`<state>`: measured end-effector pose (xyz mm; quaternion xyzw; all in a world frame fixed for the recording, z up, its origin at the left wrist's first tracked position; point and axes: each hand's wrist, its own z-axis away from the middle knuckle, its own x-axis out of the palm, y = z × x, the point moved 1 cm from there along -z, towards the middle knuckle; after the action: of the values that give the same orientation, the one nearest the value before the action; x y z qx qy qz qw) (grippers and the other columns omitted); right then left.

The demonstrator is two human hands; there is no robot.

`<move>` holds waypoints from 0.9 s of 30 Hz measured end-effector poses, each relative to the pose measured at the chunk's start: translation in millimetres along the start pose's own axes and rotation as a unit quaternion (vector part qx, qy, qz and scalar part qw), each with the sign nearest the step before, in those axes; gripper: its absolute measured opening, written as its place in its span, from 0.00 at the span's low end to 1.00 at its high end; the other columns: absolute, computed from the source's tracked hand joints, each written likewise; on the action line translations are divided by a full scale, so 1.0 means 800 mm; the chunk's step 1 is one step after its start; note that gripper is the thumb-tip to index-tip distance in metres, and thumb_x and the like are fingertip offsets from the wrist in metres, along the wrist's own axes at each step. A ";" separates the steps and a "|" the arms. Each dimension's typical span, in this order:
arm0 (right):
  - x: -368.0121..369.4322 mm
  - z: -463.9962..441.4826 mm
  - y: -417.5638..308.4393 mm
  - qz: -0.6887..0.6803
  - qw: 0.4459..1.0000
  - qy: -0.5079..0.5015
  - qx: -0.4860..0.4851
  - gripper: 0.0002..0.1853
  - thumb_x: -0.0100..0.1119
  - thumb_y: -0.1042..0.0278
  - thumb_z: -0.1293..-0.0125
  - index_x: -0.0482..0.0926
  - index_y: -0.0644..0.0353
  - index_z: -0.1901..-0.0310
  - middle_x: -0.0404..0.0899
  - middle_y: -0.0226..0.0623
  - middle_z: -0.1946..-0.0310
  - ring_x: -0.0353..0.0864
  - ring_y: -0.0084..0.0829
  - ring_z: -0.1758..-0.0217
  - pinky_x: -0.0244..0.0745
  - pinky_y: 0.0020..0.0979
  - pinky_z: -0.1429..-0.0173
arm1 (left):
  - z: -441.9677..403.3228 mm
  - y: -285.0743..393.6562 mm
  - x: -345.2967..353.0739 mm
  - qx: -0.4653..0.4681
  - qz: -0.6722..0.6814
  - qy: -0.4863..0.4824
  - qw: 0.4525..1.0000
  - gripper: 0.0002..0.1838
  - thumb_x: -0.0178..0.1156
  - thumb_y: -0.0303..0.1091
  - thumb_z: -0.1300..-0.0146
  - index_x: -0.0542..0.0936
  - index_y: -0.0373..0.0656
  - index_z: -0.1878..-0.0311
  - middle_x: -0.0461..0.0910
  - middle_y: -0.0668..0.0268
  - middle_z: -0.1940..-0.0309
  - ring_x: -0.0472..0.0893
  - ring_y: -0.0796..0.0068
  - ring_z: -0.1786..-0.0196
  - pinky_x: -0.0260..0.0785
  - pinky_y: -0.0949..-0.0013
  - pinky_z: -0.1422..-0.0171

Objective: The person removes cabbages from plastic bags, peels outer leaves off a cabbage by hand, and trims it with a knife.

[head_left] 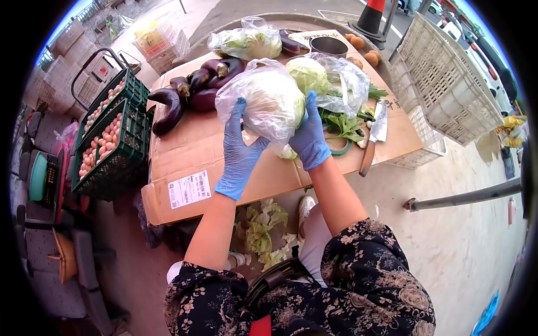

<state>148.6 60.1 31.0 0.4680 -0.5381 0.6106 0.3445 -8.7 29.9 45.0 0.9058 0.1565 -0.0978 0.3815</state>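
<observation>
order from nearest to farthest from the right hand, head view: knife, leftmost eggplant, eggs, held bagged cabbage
1. Held bagged cabbage: touching the right hand
2. Knife: right side, on the cardboard
3. Leftmost eggplant: left side, on the cardboard
4. Eggs: farther left, in green crates

black floral sleeves point(374, 269) accompany blue-gloved hands point(240, 157) point(309, 141).

Eggplants point(204, 99) lie left of the held cabbage point(266, 103), the knife point(379, 124) to its right.
</observation>
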 end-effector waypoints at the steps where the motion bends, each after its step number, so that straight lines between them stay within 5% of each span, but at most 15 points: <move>1: 0.008 0.003 0.009 -0.026 1.000 -0.004 0.007 0.37 0.52 0.36 0.34 0.66 0.59 0.34 0.70 0.42 0.37 0.72 0.41 0.37 0.68 0.43 0.32 | -0.001 -0.003 -0.013 0.007 0.002 -0.004 1.000 0.25 0.69 0.30 0.45 0.73 0.42 0.44 0.78 0.59 0.48 0.78 0.64 0.46 0.68 0.67 0.39; 3: 0.011 0.002 0.024 -0.091 0.996 -0.012 0.021 0.35 0.52 0.38 0.34 0.66 0.57 0.34 0.70 0.42 0.37 0.72 0.41 0.37 0.70 0.45 0.34 | 0.003 -0.004 -0.030 0.006 0.024 0.009 1.000 0.09 0.62 0.20 0.41 0.78 0.39 0.57 0.81 0.61 0.53 0.78 0.68 0.48 0.68 0.68 0.39; 6: 0.009 0.006 0.039 -0.055 0.997 -0.046 -0.002 0.35 0.52 0.39 0.34 0.66 0.58 0.35 0.71 0.43 0.38 0.72 0.41 0.36 0.71 0.44 0.34 | 0.000 -0.010 -0.051 -0.051 0.253 0.054 0.965 0.08 0.55 0.22 0.35 0.77 0.41 0.54 0.79 0.67 0.51 0.76 0.72 0.46 0.67 0.68 0.38; 8: 0.008 0.005 0.050 -0.041 0.998 -0.044 0.016 0.35 0.53 0.41 0.34 0.66 0.60 0.35 0.72 0.43 0.39 0.73 0.41 0.37 0.71 0.44 0.34 | -0.004 -0.011 -0.068 -0.164 0.251 0.119 0.946 0.11 0.47 0.28 0.28 0.75 0.41 0.47 0.77 0.64 0.48 0.76 0.69 0.45 0.69 0.67 0.38; 10: 0.005 0.011 0.060 -0.028 0.998 -0.035 0.033 0.35 0.53 0.42 0.34 0.66 0.62 0.35 0.72 0.44 0.39 0.75 0.41 0.38 0.71 0.44 0.34 | -0.019 -0.031 -0.093 -0.242 0.541 0.161 0.790 0.15 0.46 0.32 0.27 0.72 0.38 0.41 0.76 0.62 0.47 0.76 0.66 0.45 0.70 0.66 0.37; 11: 0.008 0.018 0.061 -0.049 0.997 -0.037 0.045 0.31 0.47 0.46 0.31 0.66 0.63 0.36 0.72 0.45 0.39 0.76 0.41 0.39 0.71 0.44 0.34 | -0.016 -0.075 -0.111 -0.195 0.723 0.010 0.663 0.18 0.45 0.33 0.26 0.69 0.36 0.38 0.75 0.58 0.43 0.75 0.65 0.43 0.69 0.65 0.36; 14: -0.018 0.011 0.068 -0.074 0.987 -0.119 0.083 0.31 0.40 0.47 0.29 0.67 0.66 0.37 0.73 0.46 0.40 0.76 0.42 0.41 0.71 0.44 0.34 | -0.039 -0.123 -0.138 -0.176 0.228 0.041 0.957 0.18 0.45 0.34 0.28 0.71 0.36 0.40 0.74 0.54 0.42 0.76 0.62 0.42 0.70 0.61 0.36; 16: -0.021 0.031 0.076 0.155 0.977 -0.144 -0.007 0.28 0.37 0.52 0.28 0.64 0.62 0.34 0.68 0.46 0.36 0.70 0.40 0.35 0.65 0.43 0.30 | -0.053 -0.225 -0.208 -0.146 0.312 0.037 0.938 0.18 0.43 0.35 0.27 0.71 0.40 0.39 0.74 0.59 0.41 0.74 0.68 0.40 0.65 0.66 0.33; 19: -0.037 0.037 0.092 -0.154 0.957 -0.210 0.131 0.23 0.40 0.64 0.26 0.60 0.61 0.32 0.65 0.41 0.34 0.64 0.35 0.30 0.56 0.42 0.24 | -0.071 -0.237 -0.238 -0.169 0.341 0.184 0.906 0.17 0.42 0.35 0.28 0.73 0.44 0.41 0.74 0.61 0.41 0.74 0.70 0.41 0.64 0.67 0.33; 20: -0.035 0.040 0.093 0.052 0.979 -0.187 0.063 0.23 0.40 0.63 0.26 0.59 0.61 0.32 0.65 0.41 0.34 0.63 0.35 0.30 0.56 0.40 0.24 | -0.066 -0.261 -0.233 -0.155 0.303 0.227 0.913 0.16 0.44 0.33 0.28 0.73 0.43 0.41 0.75 0.60 0.43 0.75 0.69 0.43 0.65 0.67 0.35; 22: -0.034 0.046 0.091 0.352 0.921 -0.158 -0.050 0.23 0.40 0.62 0.26 0.60 0.58 0.32 0.65 0.41 0.35 0.65 0.35 0.32 0.59 0.39 0.26 | -0.056 -0.207 -0.182 -0.165 0.228 0.279 0.918 0.16 0.47 0.28 0.31 0.72 0.38 0.41 0.77 0.58 0.47 0.76 0.67 0.47 0.68 0.67 0.38; 23: -0.041 0.047 0.088 0.449 0.875 -0.154 -0.093 0.23 0.39 0.61 0.28 0.61 0.56 0.33 0.66 0.41 0.36 0.66 0.36 0.33 0.62 0.39 0.29 | -0.044 -0.194 -0.161 -0.212 0.145 0.177 0.950 0.17 0.52 0.21 0.34 0.74 0.40 0.42 0.78 0.65 0.54 0.76 0.75 0.52 0.68 0.75 0.42; 24: -0.047 0.048 0.086 0.535 0.822 -0.143 -0.134 0.23 0.39 0.60 0.29 0.62 0.53 0.33 0.67 0.42 0.38 0.68 0.36 0.35 0.66 0.38 0.31 | -0.031 -0.214 -0.148 -0.108 -0.009 -0.025 0.994 0.18 0.55 0.23 0.35 0.74 0.40 0.42 0.77 0.68 0.53 0.74 0.76 0.52 0.67 0.75 0.42; 25: -0.054 0.047 0.085 0.401 0.902 -0.128 -0.099 0.23 0.43 0.62 0.31 0.65 0.55 0.35 0.70 0.41 0.40 0.71 0.34 0.37 0.68 0.36 0.33 | -0.022 -0.181 -0.131 -0.199 0.074 -0.176 0.961 0.19 0.58 0.24 0.37 0.74 0.39 0.42 0.77 0.67 0.48 0.74 0.76 0.47 0.66 0.74 0.39; 27: -0.065 0.055 0.084 0.360 0.923 -0.087 -0.107 0.23 0.53 0.64 0.36 0.70 0.58 0.40 0.75 0.40 0.46 0.76 0.33 0.43 0.73 0.34 0.38 | -0.018 -0.117 -0.129 -0.192 -0.074 -0.331 0.921 0.23 0.62 0.26 0.39 0.74 0.38 0.39 0.73 0.64 0.39 0.72 0.76 0.39 0.62 0.72 0.33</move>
<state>112.1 8.7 -41.1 0.2548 -0.7602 0.5890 0.1016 -137.4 80.5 23.5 0.7172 0.1034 -0.3878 0.5697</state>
